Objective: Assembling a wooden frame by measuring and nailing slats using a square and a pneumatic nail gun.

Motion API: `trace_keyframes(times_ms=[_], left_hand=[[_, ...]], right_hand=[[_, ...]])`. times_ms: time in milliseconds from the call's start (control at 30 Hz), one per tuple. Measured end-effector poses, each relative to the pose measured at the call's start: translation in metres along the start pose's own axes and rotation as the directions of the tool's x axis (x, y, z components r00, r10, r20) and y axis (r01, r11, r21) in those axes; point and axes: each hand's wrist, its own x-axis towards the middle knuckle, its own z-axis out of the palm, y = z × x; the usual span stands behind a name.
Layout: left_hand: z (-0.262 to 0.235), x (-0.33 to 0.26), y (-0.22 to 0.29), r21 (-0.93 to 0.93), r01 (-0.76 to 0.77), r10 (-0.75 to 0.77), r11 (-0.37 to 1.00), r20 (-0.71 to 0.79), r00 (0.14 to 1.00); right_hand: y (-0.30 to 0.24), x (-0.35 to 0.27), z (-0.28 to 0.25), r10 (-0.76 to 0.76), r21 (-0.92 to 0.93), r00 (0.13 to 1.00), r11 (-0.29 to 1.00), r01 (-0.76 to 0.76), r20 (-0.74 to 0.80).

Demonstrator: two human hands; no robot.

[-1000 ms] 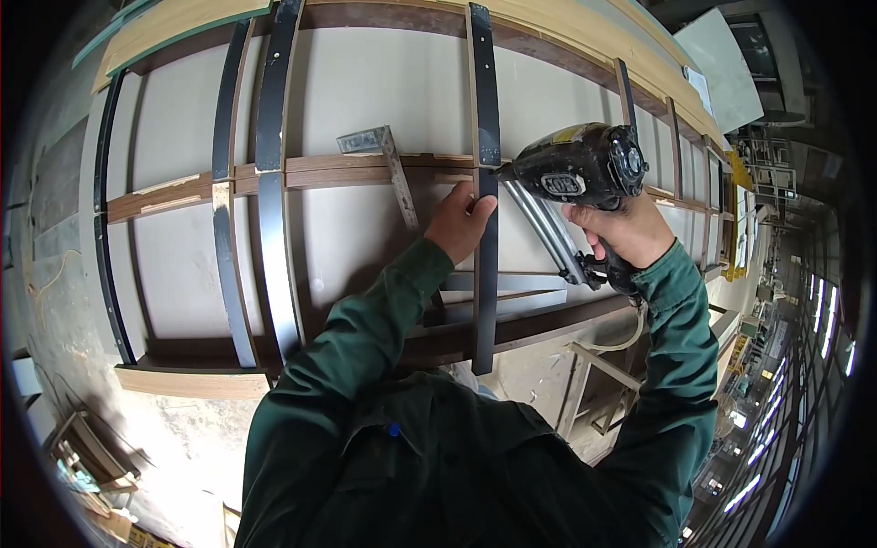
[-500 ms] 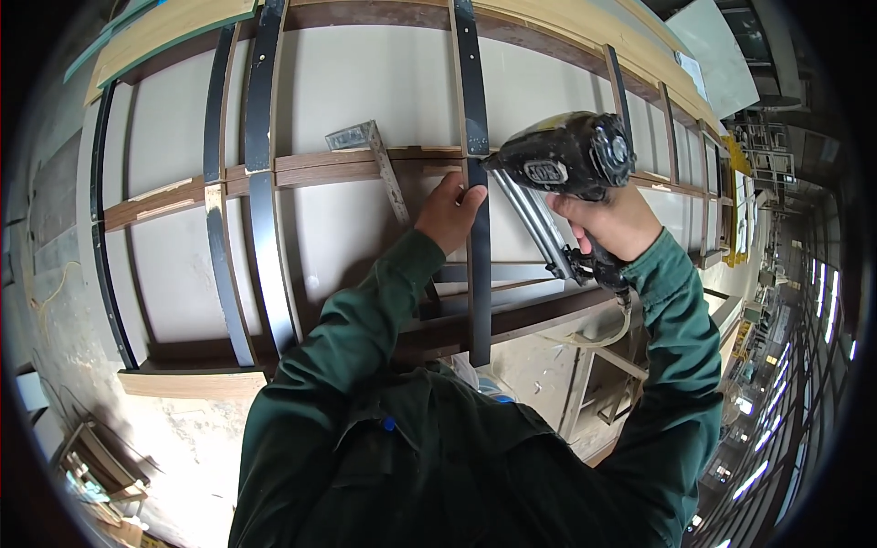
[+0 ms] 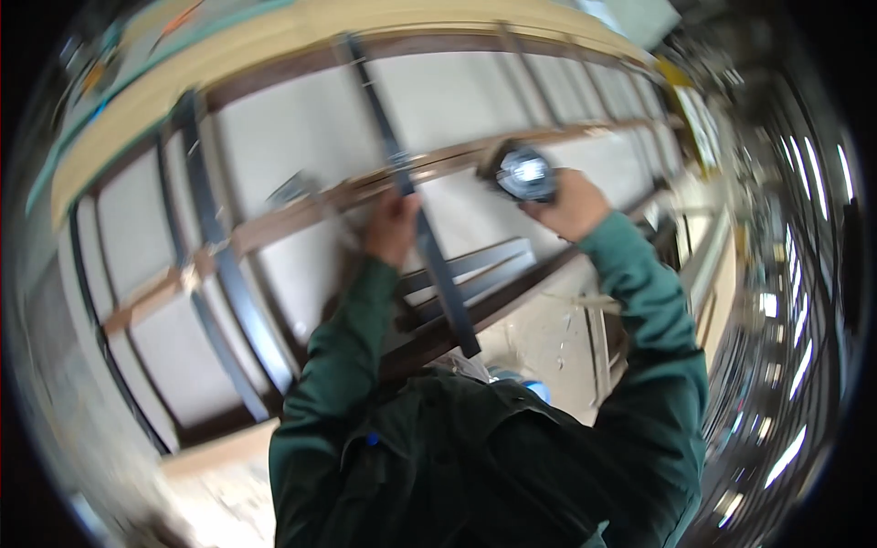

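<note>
The picture is blurred by motion. My left hand point(image 3: 393, 228) presses a dark metal strip point(image 3: 429, 251) against a horizontal wooden rail point(image 3: 274, 224) on a white panel. My right hand point(image 3: 571, 205) grips a dark power tool point(image 3: 523, 172) held up at the rail, just right of the strip. Both arms wear green sleeves. A metal square point(image 3: 292, 189) rests on the rail left of my left hand.
Several more dark metal strips point(image 3: 215, 265) run vertically over the white panel point(image 3: 301, 137), which has a wooden frame point(image 3: 228, 82). A workshop with bright lights point(image 3: 795, 320) stretches away on the right. A pale floor point(image 3: 548, 347) shows below the panel.
The view has tilted and blurred. The panel now slants up to the right, and the power tool has turned its rear end toward the camera. Both hands keep their hold.
</note>
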Motion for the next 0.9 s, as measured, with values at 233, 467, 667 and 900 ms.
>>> trace_keyframes(times_ms=[233, 467, 667, 900], left_hand=[[-0.025, 0.009, 0.001, -0.111, 0.176, -0.175, 0.978, 0.013, 0.984], [-0.032, 0.015, 0.024, 0.093, 0.345, -0.335, 0.934, -0.107, 0.936], [-0.033, -0.047, 0.109, 0.597, 0.014, 0.021, 0.802, -0.051, 0.998], [-0.121, 0.021, 0.123, 0.868, -0.185, 0.487, -0.460, 0.421, 0.765]], right_hand=[[0.116, 0.028, 0.108, 0.095, -0.198, 0.974, 0.971, -0.137, -0.206], [0.163, 0.037, 0.196, 0.148, 0.001, 0.898, 0.987, -0.162, -0.414], [0.129, 0.028, 0.179, 0.036, 0.038, 0.843, 0.999, -0.019, -0.537], [0.025, -0.062, 0.216, -0.144, 0.628, 0.952, 0.723, 0.287, -0.269]])
